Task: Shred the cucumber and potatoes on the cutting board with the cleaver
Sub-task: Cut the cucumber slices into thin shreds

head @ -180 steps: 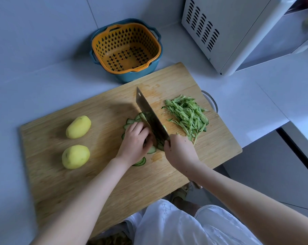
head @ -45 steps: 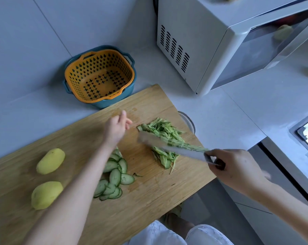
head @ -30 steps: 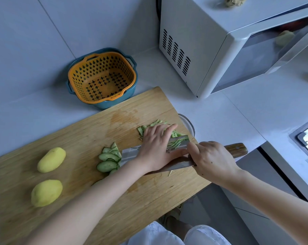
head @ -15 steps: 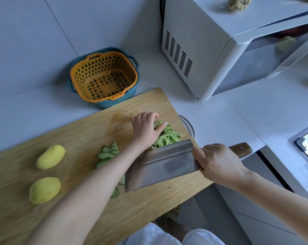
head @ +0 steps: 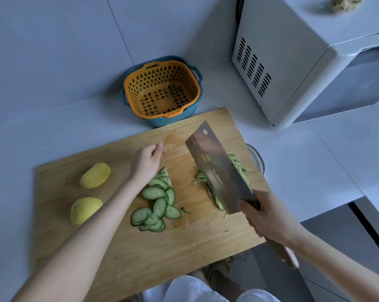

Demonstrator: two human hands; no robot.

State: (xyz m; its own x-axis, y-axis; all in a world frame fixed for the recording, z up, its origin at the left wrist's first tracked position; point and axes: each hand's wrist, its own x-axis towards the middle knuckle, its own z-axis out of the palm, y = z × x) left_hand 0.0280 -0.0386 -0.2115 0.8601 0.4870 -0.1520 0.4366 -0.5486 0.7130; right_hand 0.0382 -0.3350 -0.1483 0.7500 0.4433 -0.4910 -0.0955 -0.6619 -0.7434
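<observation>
We see the potatoes point(head: 95, 175) whole, well left of our left hand point(head: 146, 163). Being round, they may roll under the blade unless cut flat first. The left hand hangs loosely curled, holding nothing, just beyond the cucumber slices point(head: 157, 205) on the cutting board point(head: 118, 247). The slices lie fanned and may slide when stacked. The cleaver point(head: 219, 171) tilts over the shreds point(head: 240, 168), its handle gripped by our right hand point(head: 266, 216). The shreds lie near the board edge, so a sweep could push them off.
</observation>
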